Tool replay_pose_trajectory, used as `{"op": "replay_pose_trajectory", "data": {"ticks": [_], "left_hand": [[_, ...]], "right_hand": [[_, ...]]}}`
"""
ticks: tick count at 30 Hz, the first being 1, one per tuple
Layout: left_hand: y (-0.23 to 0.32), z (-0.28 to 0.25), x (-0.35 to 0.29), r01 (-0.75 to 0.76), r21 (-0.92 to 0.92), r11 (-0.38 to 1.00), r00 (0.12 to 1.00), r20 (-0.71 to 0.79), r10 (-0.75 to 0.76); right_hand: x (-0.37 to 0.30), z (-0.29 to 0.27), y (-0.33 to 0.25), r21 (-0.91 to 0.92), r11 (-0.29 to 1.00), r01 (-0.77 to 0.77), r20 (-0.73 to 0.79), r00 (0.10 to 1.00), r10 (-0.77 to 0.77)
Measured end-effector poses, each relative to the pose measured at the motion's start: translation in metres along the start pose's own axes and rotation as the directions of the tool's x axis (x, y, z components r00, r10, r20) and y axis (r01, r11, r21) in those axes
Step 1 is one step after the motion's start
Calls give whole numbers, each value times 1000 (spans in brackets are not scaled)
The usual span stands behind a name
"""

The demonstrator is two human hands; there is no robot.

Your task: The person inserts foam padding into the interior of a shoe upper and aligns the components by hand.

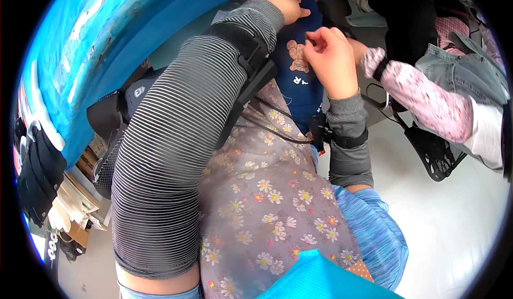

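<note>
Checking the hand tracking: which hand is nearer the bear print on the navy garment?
Right. The right hand is pinching right beside the bear print; the left hand presses the navy garment higher up.

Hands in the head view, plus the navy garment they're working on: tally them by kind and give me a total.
Person's own hands: 2, left hand and right hand, both on the cloth
Co-worker's hand: 1, another person's hand in a pink floral sleeve
Navy garment with a bear print: 1
Total: 4
</note>
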State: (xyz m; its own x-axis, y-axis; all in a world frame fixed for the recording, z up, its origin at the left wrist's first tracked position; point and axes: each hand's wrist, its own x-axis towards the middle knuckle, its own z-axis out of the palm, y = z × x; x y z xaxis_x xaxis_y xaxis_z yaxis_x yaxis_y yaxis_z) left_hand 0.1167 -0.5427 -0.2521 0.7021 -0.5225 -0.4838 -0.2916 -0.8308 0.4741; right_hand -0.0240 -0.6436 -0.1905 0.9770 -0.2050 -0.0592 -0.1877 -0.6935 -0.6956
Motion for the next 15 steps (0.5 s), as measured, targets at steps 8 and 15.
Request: {"op": "replay_pose_trajectory", "data": {"ticks": [8,15], "left_hand": [[12,-16,-7,47,6,999,995,90,-48],[7,-7,-9,57,11,998,998,39,-57]], "right_hand": [[10,-4,-3,91,995,31,-176,984,-14],[-1,-2,-1,-84,996,-24,8,1000,25]]}}
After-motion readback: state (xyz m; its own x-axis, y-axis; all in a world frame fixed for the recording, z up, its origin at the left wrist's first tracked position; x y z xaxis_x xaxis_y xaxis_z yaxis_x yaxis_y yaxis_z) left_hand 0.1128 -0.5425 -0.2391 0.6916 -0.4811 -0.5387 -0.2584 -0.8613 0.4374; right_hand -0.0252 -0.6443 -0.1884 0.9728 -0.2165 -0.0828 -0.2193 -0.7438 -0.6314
